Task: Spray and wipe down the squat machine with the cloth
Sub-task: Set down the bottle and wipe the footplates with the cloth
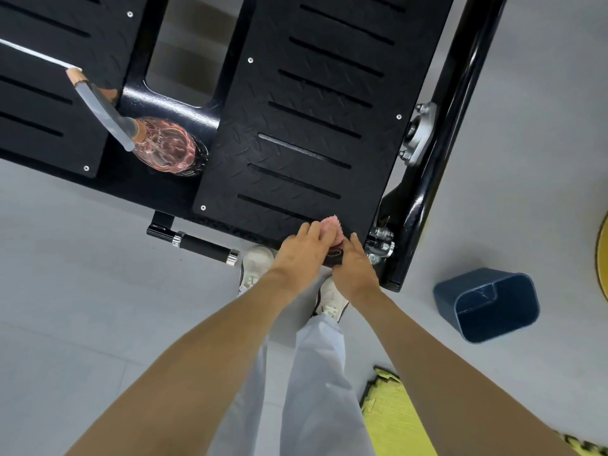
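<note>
The black squat machine fills the top of the view, and its right footplate (306, 126) has diamond tread and long slots. At that plate's near right corner lies a small pink cloth (330, 224). My left hand (296, 255) holds the cloth, fingers curled over it against the plate edge. My right hand (355, 271) is close beside it, fingers tucked under and gripping a dark ribbed piece (334, 257) just below the cloth. A pink see-through spray bottle (167, 146) with a grey trigger head lies on the frame between the two footplates.
A black and chrome handle (204, 246) sticks out under the plate's near edge. Bolted steel brackets (416, 133) sit along the thick black side bar. A dark blue bin (490, 306) stands on the grey floor at right. Yellow-green foam matting (394, 419) lies near my feet.
</note>
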